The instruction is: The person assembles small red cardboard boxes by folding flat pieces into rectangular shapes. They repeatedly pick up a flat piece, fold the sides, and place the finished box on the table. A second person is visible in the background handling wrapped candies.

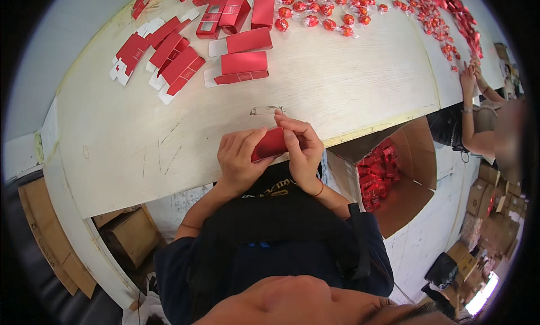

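Observation:
Between my two hands, close to the table's near edge, is a small red cardboard box (pixel 270 144). My left hand (pixel 239 156) wraps its left side, with the fingers over the top. At the other end, my right hand (pixel 302 150) grips the box with thumb and fingers. The palms and fingers hide much of it, so I cannot tell whether its flaps are closed. Just beyond my hands, a small clear object with dark marks (pixel 265 110) lies on the tabletop. Farther off, several red boxes (pixel 244 66) with white flaps lie loose on the table.
Red-wrapped candies (pixel 329 10) spread over the far side of the table (pixel 349 83). An open carton (pixel 413 156) with red packs stands below the edge at my right. Another person's hands (pixel 471 77) work at the far right. Brown cartons (pixel 132 235) sit under the table's left.

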Demonstrator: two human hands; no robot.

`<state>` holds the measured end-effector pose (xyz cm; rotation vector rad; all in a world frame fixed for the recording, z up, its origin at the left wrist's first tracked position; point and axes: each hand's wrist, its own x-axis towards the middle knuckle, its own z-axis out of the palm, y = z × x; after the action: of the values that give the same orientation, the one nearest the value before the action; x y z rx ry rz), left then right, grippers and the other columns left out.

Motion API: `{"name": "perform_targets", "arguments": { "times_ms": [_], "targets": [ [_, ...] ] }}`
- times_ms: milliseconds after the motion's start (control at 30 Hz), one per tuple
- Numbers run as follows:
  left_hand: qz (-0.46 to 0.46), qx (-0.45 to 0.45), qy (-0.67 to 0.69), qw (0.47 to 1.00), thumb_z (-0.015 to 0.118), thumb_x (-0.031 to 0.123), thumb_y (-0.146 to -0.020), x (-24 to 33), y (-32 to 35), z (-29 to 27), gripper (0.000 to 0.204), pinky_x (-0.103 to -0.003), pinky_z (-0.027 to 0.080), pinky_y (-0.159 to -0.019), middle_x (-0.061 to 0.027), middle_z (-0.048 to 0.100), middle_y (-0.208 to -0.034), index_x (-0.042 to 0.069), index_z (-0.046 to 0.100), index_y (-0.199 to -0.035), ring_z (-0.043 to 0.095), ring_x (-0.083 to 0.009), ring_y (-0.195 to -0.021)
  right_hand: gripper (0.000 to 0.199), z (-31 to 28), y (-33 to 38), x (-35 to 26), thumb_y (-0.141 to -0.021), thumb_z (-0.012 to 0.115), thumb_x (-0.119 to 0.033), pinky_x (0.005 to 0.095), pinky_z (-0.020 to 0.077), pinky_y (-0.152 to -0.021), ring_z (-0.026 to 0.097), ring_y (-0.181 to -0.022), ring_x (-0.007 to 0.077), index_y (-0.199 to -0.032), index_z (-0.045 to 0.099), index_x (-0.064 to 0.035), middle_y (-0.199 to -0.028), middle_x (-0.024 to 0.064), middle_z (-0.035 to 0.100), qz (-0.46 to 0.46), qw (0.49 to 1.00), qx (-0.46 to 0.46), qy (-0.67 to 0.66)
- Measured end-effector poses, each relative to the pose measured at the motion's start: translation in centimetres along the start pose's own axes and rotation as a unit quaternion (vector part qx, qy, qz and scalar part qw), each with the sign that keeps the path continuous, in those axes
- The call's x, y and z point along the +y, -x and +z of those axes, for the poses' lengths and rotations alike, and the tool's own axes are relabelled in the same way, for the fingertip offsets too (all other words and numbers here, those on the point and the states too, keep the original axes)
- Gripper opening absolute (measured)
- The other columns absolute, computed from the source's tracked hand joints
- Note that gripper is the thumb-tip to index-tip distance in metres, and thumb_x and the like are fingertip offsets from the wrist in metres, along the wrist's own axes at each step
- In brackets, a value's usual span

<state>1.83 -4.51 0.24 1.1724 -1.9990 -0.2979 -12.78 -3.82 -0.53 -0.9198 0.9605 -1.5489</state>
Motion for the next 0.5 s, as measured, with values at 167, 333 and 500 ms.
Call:
{"name": "perform_targets", "arguments": {
  "times_ms": [167,333,500],
  "targets": [
    [-0.018,0.037,-0.003,0.999,0.089,0.018,-0.056,0.2,-0.2,0.2,0.060,-0.035,0.046,-0.074,-0.0049,0.067,-0.097,0.009,0.063,-0.109,0.064,-0.0235,-0.084,0.031,-0.1,0.2,-0.1,-0.094,0.049,0.002,0.0417,0.0350,-0.109,0.044,-0.133,0.0367,-0.124,0.054,0.0073,-0.132,0.0242,0.056,-0.127,0.972,-0.072,0.184],
    [-0.028,0.052,-0.002,0.998,0.089,0.016,-0.056,0.5,-0.5,-0.3,0.059,-0.035,0.047,-0.073,-0.0056,0.068,-0.096,0.008,0.063,-0.108,0.064,-0.0245,-0.084,0.062,-0.4,-0.2,-1.2,-0.089,0.053,0.002,0.0415,0.0309,-0.111,0.039,-0.136,0.0413,-0.146,0.028,0.0062,-0.138,0.0249,0.050,-0.145,0.935,-0.143,0.291],
    [-0.061,0.064,0.040,0.995,0.088,0.013,-0.056,0.4,0.0,0.1,0.057,-0.037,0.050,-0.074,-0.0075,0.068,-0.097,0.007,0.063,-0.107,0.064,-0.0269,-0.085,0.076,-0.2,-0.7,-2.1,-0.089,0.053,0.002,0.0397,0.0266,-0.113,0.036,-0.138,0.0386,-0.151,0.010,0.0041,-0.143,0.0255,0.044,-0.124,0.922,-0.211,0.300]
  ]
}}
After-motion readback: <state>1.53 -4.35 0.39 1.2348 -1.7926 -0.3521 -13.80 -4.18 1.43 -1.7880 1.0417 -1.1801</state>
